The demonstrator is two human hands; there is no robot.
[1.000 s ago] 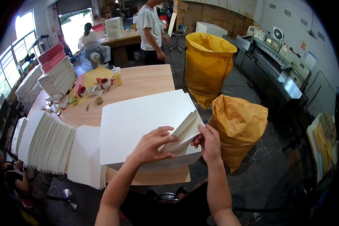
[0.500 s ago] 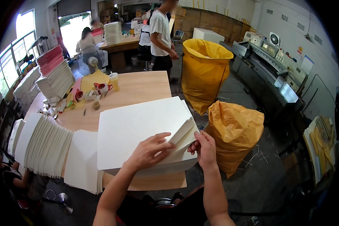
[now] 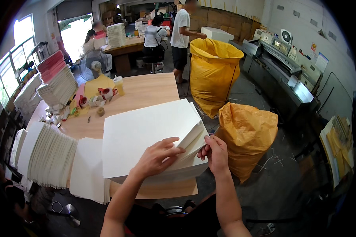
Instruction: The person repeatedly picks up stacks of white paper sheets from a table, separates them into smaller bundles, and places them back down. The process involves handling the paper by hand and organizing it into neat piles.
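Note:
A thick stack of large white paper sheets [image 3: 142,134] lies at the table's near right corner. Its right-hand corner is lifted and bent back toward the left, showing layers of sheets beneath. My left hand [image 3: 157,157] rests on the stack beside this folded-back flap [image 3: 190,136], fingers spread, fingertips touching its edge. With thumb and bent fingers, my right hand [image 3: 213,152] pinches the corner of the paper sheets at the right edge. How many sheets are in the pinch cannot be made out.
A fanned pile of sheets [image 3: 47,154] and a flatter pile [image 3: 87,170] lie left. Tape dispensers [image 3: 105,92], a drink cup [image 3: 119,85] and a fan [image 3: 94,65] stand farther back. Yellow sacks [image 3: 247,136] stand right. A person [image 3: 181,35] stands beyond the table.
The standing person beyond the table has moved slightly right and now reaches a hand over the far yellow sack. My hands have hardly moved; both stay at the stack's corner.

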